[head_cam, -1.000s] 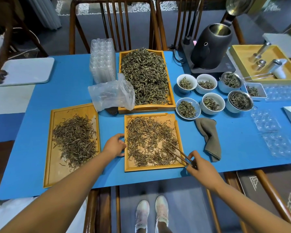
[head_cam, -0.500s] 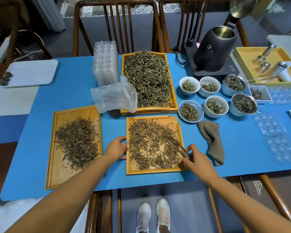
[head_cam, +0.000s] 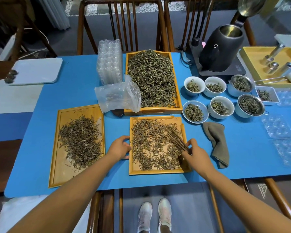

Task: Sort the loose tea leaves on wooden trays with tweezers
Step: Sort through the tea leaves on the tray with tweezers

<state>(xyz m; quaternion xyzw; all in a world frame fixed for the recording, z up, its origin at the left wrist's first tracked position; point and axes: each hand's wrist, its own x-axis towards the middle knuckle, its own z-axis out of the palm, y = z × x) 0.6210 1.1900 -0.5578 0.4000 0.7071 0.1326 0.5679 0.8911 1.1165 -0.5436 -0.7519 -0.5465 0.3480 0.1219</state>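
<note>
Sorting is under way: tweezers (head_cam: 176,140) are gripped in the right hand (head_cam: 196,154), tips over the leaves (head_cam: 154,145) in the middle tray (head_cam: 158,171), whose edge is held by the left hand (head_cam: 120,147). Next, one leaf must be pinched.
</note>
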